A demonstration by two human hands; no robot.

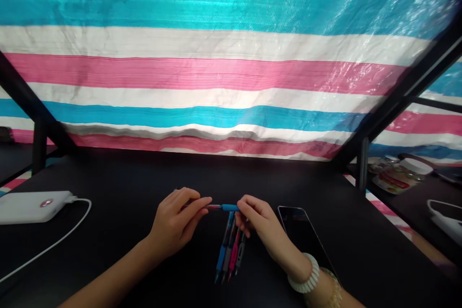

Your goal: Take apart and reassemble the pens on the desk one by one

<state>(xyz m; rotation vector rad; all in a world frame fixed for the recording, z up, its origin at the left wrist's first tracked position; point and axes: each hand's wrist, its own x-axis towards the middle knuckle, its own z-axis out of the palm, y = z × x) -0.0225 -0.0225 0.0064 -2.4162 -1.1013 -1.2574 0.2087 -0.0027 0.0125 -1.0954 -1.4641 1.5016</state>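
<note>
Between my two hands a pen (228,207) with a blue grip and a clear, partly reddish barrel lies level above the black table. My left hand (177,216) is closed around the barrel end, its fingers covering that part. My right hand (257,212) pinches the blue grip end with thumb and fingers, hiding the tip. Just below the held pen, several pens lie side by side on the table: a blue pen (220,256), a grey pen (227,257), a pink pen (234,254) and a dark grey pen (240,255). My right fingers partly cover their upper ends.
A black phone (303,226) lies beside my right forearm. On the left a white power bank (34,207) trails a white cable (77,221). Black frame bars flank the table (119,173), with a striped tarp (216,72) behind. A white-lidded jar (402,175) stands far right.
</note>
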